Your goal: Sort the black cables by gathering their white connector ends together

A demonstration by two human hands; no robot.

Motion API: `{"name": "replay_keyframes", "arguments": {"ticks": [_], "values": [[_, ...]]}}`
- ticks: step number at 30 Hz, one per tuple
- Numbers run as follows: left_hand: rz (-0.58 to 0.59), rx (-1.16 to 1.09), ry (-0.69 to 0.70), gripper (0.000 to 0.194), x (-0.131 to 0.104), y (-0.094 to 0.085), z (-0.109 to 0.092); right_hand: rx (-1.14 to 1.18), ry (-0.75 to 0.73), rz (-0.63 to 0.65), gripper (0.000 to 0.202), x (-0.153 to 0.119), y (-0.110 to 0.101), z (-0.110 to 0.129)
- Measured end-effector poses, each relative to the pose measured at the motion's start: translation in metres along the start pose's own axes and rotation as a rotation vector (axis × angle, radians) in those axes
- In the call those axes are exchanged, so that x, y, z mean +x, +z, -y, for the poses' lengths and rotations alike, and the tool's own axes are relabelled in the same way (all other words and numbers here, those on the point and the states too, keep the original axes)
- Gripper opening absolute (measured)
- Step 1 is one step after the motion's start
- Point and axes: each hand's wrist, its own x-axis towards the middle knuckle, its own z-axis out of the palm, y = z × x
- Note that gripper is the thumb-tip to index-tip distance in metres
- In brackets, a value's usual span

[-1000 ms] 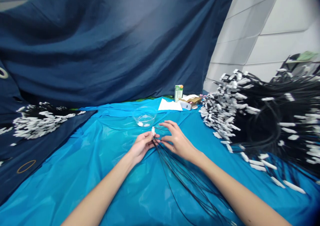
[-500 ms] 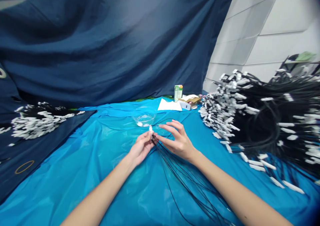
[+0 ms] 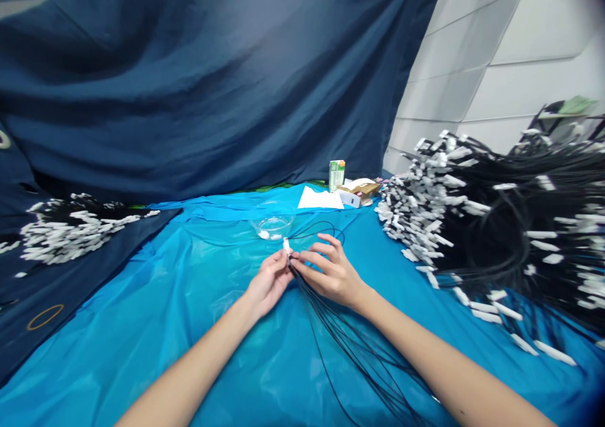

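A small white connector [image 3: 286, 245] stands upright at the fingertips of my left hand [image 3: 269, 283], which is closed on it. My right hand [image 3: 333, 274] meets it there, thumb and index finger pinched at the connector's lower end, the other fingers loosely curled above. Black cables [image 3: 331, 326] run from this spot down to the lower right, under my right forearm. One thin cable loops out behind my right hand. Just beyond my hands sits a clear plastic bowl [image 3: 273, 216] with a few white pieces [image 3: 265, 234] inside. Exactly what my right fingertips pinch is partly hidden.
On the right lies a large heap of black cables with white ends [image 3: 425, 206]. A smaller pile of white-ended cables [image 3: 70, 234] rests at left on dark cloth. White paper [image 3: 320, 198], a green-white carton [image 3: 336, 175] and a cardboard box [image 3: 366, 190] stand at the back.
My right hand has come down and closed in, its thumb and index finger now meeting at the connector's base. My left hand has barely shifted.
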Motion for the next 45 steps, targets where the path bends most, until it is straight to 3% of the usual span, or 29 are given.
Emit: {"name": "replay_keyframes", "arguments": {"ticks": [9,21,29,34,39,42,45], "values": [[0.035,-0.005,-0.025,0.023,-0.001,-0.001,0.003,0.077,0.066,-0.045,0.020,-0.001,0.005,0.001],[0.053,-0.004,-0.010,0.022,-0.003,0.003,0.001,0.621,0.504,-0.018,0.018,0.010,-0.005,0.008],[0.050,0.071,-0.014,0.027,-0.002,0.001,0.002,0.910,0.553,0.169,0.017,0.015,-0.016,-0.006],[0.053,0.122,-0.015,0.027,-0.001,-0.001,0.002,0.894,0.440,0.182,0.020,0.017,-0.020,-0.010],[-0.035,0.139,0.029,0.019,0.004,-0.008,-0.009,0.944,0.376,0.308,0.021,0.022,-0.030,-0.012],[-0.119,0.113,0.086,0.015,0.007,-0.011,-0.020,1.018,0.432,0.360,0.012,0.023,-0.035,-0.012],[-0.133,0.105,0.091,0.014,0.007,-0.010,-0.025,1.131,0.636,0.248,0.033,0.021,-0.033,-0.010]]}}
